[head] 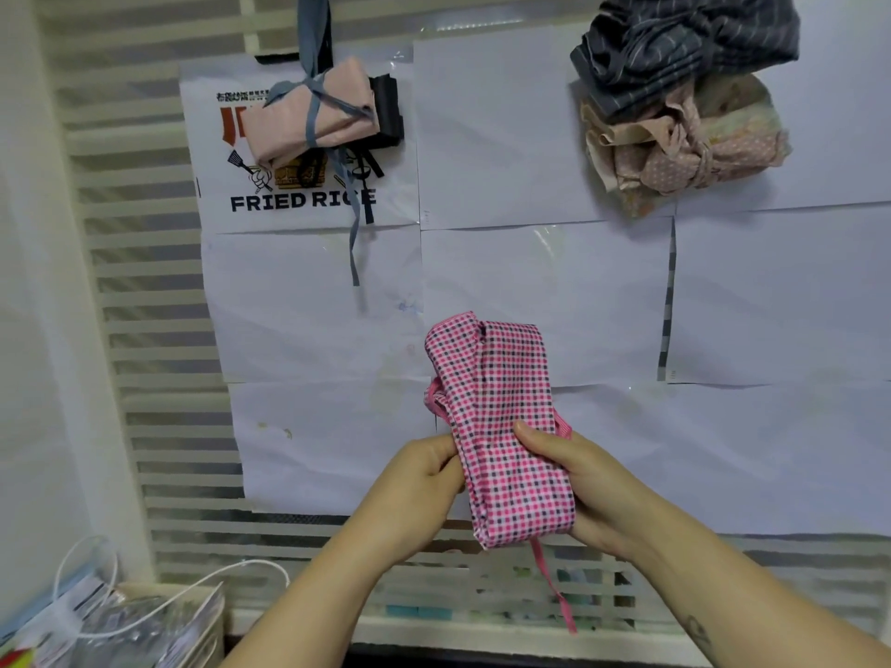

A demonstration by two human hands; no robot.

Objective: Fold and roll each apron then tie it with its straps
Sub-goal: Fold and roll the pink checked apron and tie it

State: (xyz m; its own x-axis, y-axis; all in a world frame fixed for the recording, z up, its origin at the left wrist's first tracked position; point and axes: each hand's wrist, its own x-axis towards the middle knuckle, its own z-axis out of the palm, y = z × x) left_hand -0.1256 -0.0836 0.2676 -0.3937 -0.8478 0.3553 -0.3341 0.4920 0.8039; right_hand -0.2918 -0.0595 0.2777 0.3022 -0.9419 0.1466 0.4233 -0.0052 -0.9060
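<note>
- Apron cloth first: the pink checked apron (501, 417) is folded into a long narrow band and sits between my two hands, in front of the paper-covered surface, its far end pointing away from me.
- My left hand (414, 479) has its fingers curled in on the band's left edge and pinches the fabric there.
- My right hand (578, 484) grips the band from the right, with the thumb lying on top of the check. The other fingers are hidden under the cloth.
- The near end of the band is folded over between my wrists.
- One pink strap (554, 590) dangles loose from that near end, and a bit of pink edging sticks out on the left side just above my left hand.
- Far left, a salmon-pink roll (313, 110) is bound with grey-blue ties that trail below it, with a dark folded cloth (388, 106) touching its right side.
- Both lie on a "FRIED RICE" poster (299, 200).
- Far right, a grey striped bundle (684, 41) sits against a pink dotted bundle (699, 151).
- White paper sheets (530, 137) cover the slatted surface (144, 330).
- A clear plastic bag (120, 624) with a white cord sits at near left.
</note>
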